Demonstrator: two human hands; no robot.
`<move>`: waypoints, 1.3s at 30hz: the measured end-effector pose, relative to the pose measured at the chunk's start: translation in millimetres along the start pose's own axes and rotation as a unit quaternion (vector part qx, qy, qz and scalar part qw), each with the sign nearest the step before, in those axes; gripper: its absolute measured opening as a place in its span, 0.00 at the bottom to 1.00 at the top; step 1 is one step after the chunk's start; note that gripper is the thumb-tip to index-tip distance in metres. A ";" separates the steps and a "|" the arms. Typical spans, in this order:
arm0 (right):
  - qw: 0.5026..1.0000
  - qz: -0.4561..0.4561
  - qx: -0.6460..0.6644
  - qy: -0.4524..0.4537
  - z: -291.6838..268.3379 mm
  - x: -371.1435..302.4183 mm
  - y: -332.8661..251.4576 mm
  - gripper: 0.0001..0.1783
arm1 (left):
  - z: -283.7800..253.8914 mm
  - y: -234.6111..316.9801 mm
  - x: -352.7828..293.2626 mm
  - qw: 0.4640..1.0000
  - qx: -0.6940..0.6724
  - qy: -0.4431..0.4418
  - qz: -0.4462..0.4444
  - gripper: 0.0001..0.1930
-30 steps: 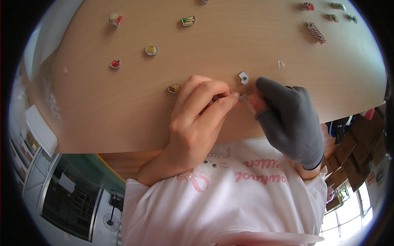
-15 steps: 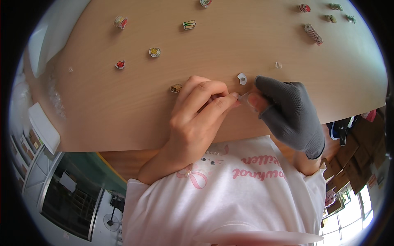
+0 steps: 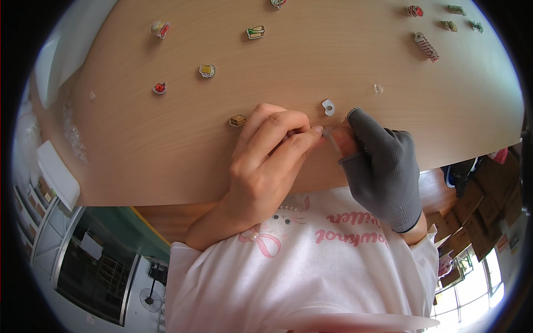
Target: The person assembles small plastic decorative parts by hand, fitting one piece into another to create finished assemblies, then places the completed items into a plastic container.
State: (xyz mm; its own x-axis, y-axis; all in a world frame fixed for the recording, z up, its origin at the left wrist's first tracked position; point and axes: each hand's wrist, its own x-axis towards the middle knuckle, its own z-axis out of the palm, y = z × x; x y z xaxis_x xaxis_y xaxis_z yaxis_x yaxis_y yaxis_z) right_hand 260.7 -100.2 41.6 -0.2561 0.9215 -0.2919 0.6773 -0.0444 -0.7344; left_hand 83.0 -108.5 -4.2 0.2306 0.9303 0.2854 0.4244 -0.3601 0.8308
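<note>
My bare left hand (image 3: 269, 155) is closed in a pinch, its thumb and forefinger on one end of a small translucent strip (image 3: 333, 144). At the strip's other side is my right hand (image 3: 383, 166), in a grey glove with bare fingertips; its fingers are closed round it and partly hidden. Just beyond the hands lies a small white piece (image 3: 328, 107) with a round grey disc on it. Left of my left hand lies a flat brown food-shaped piece (image 3: 237, 120).
Farther left are a red piece (image 3: 160, 88), a yellow piece (image 3: 207, 71), a green-and-cream piece (image 3: 256, 32) and a stack (image 3: 160, 29). Several stacks, one long (image 3: 426, 46), stand at the far right. A clear bit (image 3: 378, 89) lies nearer. A white tray (image 3: 58, 175) sits at the table's left edge.
My right hand has shifted slightly left and turned, its wrist swinging inward. More of the translucent strip shows between the hands. My left hand has stayed nearly still.
</note>
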 end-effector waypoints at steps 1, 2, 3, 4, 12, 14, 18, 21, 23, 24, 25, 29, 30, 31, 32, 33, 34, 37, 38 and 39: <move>1.000 0.000 0.000 0.000 0.4 -0.2 1.8 0.06 | 0.3 1.3 0.5 1.000 0.007 0.008 -0.014 0.15; 1.000 0.002 0.028 -0.008 -0.4 0.2 5.0 0.06 | 0.9 1.5 -0.1 1.000 0.006 0.008 -0.014 0.15; 0.998 0.004 0.056 -0.015 -1.6 0.8 7.9 0.06 | 1.7 1.1 -0.7 1.000 0.010 0.010 -0.011 0.15; 0.998 0.003 0.055 -0.014 -3.6 1.3 9.5 0.06 | 2.1 1.0 -0.9 1.000 0.013 0.013 -0.008 0.15; 0.999 0.001 0.048 -0.020 -8.8 1.3 9.8 0.07 | 4.6 1.5 0.6 1.000 0.008 0.011 -0.006 0.15; 0.999 -0.008 0.043 -0.013 -7.7 1.9 12.7 0.06 | 5.5 0.7 -0.7 1.000 0.008 0.012 0.001 0.14; 0.963 0.100 0.248 -0.027 -20.6 -2.1 13.1 0.04 | 3.2 1.4 -0.1 0.999 0.020 -0.001 0.030 0.14; 0.972 0.102 0.212 0.000 -25.7 -13.1 8.7 0.16 | 5.5 0.5 1.8 0.999 0.015 0.013 0.046 0.14; 0.996 -0.053 0.062 0.048 -18.8 -13.3 23.4 0.21 | 7.2 1.9 3.3 0.997 0.009 0.027 0.069 0.14; 0.972 -0.197 -0.092 0.089 -16.8 -13.5 28.6 0.27 | 7.4 3.9 3.9 0.997 0.023 0.032 0.072 0.14; 0.968 -0.180 -0.139 0.101 -15.3 -16.0 24.6 0.30 | 7.9 5.4 4.6 0.996 0.036 0.037 0.076 0.13; 0.938 -0.233 -0.218 0.132 -10.8 -11.5 28.7 0.29 | 12.7 6.9 3.0 0.994 0.050 0.051 0.088 0.14; 0.929 -0.241 -0.245 0.133 -9.5 -10.4 29.3 0.26 | 13.1 6.7 3.1 0.995 0.044 0.044 0.079 0.13; 0.920 -0.250 -0.272 0.133 -8.2 -9.8 29.6 0.24 | 13.3 6.8 2.9 0.996 0.038 0.036 0.069 0.12; 0.918 -0.254 -0.273 0.136 -6.5 -9.5 29.6 0.24 | 13.3 7.0 2.5 0.996 0.041 0.039 0.073 0.12; 0.914 -0.259 -0.278 0.143 -5.1 -8.9 29.3 0.21 | 13.5 7.5 2.2 0.998 0.025 0.033 0.050 0.12; 0.910 -0.264 -0.282 0.150 -4.2 -8.3 28.7 0.19 | 13.8 7.7 1.8 0.999 0.009 0.027 0.026 0.12; 0.914 -0.247 -0.290 0.139 -4.7 -10.4 27.2 0.15 | 16.5 6.1 1.6 0.999 -0.003 0.041 0.009 0.10; 0.913 -0.250 -0.291 0.138 -3.3 -9.5 28.4 0.15 | 14.7 6.8 1.3 0.999 -0.002 0.045 0.010 0.10; 0.908 -0.253 -0.299 0.147 -0.8 -9.2 30.8 0.14 | 12.3 8.2 0.5 0.999 -0.030 0.020 -0.034 0.10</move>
State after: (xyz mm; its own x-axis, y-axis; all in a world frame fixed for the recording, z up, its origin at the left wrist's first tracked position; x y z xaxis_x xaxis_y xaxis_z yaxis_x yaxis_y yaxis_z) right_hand 284.5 -109.7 22.2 -0.5026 0.8329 0.2314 0.8004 0.5495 -0.2394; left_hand 97.3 -111.9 -3.0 0.1679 0.9548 0.2451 0.3852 -0.2924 0.8753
